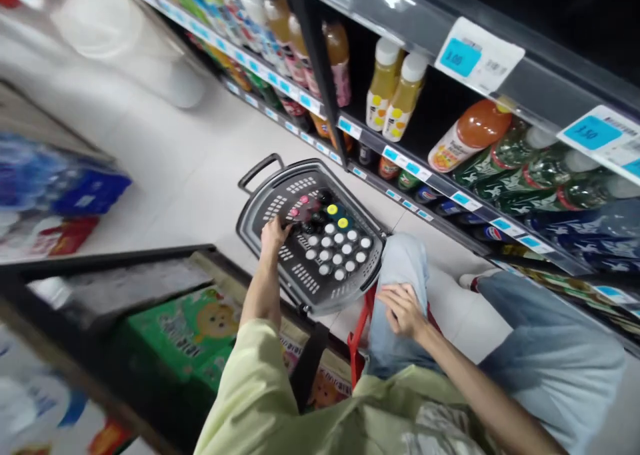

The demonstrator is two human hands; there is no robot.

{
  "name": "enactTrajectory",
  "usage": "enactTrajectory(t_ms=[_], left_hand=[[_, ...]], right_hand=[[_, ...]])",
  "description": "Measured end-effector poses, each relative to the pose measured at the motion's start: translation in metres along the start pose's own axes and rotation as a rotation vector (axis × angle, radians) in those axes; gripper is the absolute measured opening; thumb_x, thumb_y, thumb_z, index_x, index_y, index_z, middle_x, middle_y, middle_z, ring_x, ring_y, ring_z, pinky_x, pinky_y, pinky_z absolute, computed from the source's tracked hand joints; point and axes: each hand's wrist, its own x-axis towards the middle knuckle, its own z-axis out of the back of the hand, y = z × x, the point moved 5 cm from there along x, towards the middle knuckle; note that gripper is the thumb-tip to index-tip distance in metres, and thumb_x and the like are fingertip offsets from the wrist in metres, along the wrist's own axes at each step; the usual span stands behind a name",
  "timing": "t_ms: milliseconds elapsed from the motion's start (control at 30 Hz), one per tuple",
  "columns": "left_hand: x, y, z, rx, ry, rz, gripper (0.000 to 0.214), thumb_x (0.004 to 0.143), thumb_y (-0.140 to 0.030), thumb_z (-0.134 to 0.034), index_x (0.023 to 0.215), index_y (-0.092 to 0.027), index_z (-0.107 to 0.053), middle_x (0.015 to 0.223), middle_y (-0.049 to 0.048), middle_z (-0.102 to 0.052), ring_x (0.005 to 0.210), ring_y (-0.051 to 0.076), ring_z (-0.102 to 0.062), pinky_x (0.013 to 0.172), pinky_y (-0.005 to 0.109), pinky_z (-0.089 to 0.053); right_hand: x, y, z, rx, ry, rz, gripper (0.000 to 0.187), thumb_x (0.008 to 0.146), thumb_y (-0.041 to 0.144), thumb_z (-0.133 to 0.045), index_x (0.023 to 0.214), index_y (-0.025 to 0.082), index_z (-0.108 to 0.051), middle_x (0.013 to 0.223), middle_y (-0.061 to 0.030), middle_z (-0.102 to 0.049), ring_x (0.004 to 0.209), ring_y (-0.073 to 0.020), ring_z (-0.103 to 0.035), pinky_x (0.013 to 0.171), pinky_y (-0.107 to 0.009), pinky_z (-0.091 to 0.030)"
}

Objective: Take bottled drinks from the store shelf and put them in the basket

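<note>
A grey shopping basket [260, 215] stands on the shop floor, filled with several bottles showing white caps [337, 250], two yellow caps and some pink ones. My left hand [275, 232] reaches into the basket's near-left side, its fingers curled down on a dark bottle there. My right hand [403, 308] rests flat on my left knee in light blue jeans [400, 268], fingers spread, holding nothing. Both arms come out of a pale green shirt.
Drinks shelves run along the right: yellow juice bottles [395, 92], an orange bottle [473, 132], green bottles [530, 168], blue price tags. A dark low shelf with green cartons [190, 328] is at the left. A red basket handle [361, 335] pokes out under my leg.
</note>
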Motion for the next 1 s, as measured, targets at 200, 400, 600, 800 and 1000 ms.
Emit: enactTrajectory(t_ms=[200,400,600,800,1000], left_hand=[[0.032,-0.002,-0.045,0.035,0.025,0.052,0.044,0.095,-0.038,-0.055,0.126,-0.008,-0.063,0.13,0.0256,-0.063,0.111,0.037,-0.067,0.097,0.044,-0.055],[0.045,-0.001,-0.041,0.024,-0.036,0.153,0.046,0.088,-0.03,-0.054,0.126,-0.006,-0.063,0.126,0.0284,-0.061,0.109,0.041,-0.069,0.09,0.048,-0.058],[0.032,-0.01,0.006,0.012,-0.09,0.135,0.04,0.089,-0.026,-0.05,0.121,-0.006,-0.065,0.124,0.0329,-0.063,0.109,0.044,-0.071,0.084,0.046,-0.057],[0.002,-0.074,0.115,-0.012,-0.345,-0.073,0.028,0.099,-0.035,-0.038,0.104,-0.02,-0.061,0.106,0.016,-0.071,0.101,0.037,-0.071,0.081,0.044,-0.055],[-0.105,-0.232,0.253,-0.186,-0.749,-0.675,0.024,0.102,-0.033,-0.043,0.102,-0.019,-0.063,0.1,0.0116,-0.07,0.1,0.027,-0.069,0.095,0.04,-0.056]], right_hand=[[0.006,-0.002,-0.001,0.028,-0.042,0.05,0.054,0.086,0.017,-0.049,0.137,0.026,-0.064,0.111,-0.0057,-0.082,0.108,-0.0309,-0.074,0.082,-0.049,-0.051],[0.004,-0.007,-0.01,0.056,-0.008,-0.024,0.052,0.086,0.018,-0.048,0.132,0.029,-0.067,0.107,-0.0048,-0.081,0.11,-0.0304,-0.072,0.085,-0.05,-0.051],[0.004,-0.01,-0.019,0.092,-0.105,0.0,0.048,0.087,0.022,-0.045,0.128,0.029,-0.069,0.102,-0.0061,-0.08,0.104,-0.0311,-0.071,0.084,-0.051,-0.051],[0.001,-0.02,-0.036,0.142,-0.23,0.039,0.039,0.086,0.023,-0.047,0.115,0.024,-0.073,0.093,-0.0073,-0.079,0.101,-0.0284,-0.069,0.089,-0.049,-0.049],[0.003,-0.015,-0.036,0.128,-0.292,0.061,0.04,0.081,0.02,-0.05,0.112,0.025,-0.075,0.089,-0.007,-0.078,0.101,-0.0293,-0.07,0.091,-0.05,-0.052]])
